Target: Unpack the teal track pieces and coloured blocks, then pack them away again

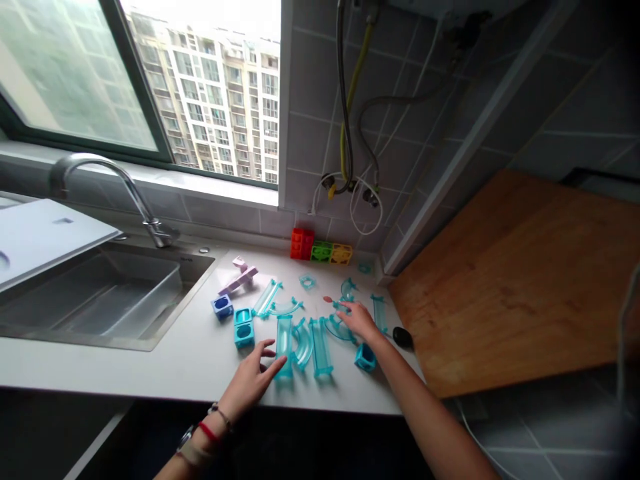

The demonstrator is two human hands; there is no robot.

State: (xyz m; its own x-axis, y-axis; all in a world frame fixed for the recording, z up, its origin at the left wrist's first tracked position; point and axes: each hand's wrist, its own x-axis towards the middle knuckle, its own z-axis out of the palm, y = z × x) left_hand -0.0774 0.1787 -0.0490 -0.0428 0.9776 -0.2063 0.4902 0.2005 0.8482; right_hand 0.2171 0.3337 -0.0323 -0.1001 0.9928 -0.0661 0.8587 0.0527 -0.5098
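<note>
On counter: left hand [253, 380] open, fingertips touching straight track [283, 347]; right hand [357, 320] spread flat on curved track [336, 328]

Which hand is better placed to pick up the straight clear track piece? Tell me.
Left. The left hand has its fingertips already touching the straight track piece, while the right hand rests farther off on curved pieces.

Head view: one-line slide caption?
Left hand touches a straight track piece; right hand rests among translucent teal pieces on the countertop.
</note>
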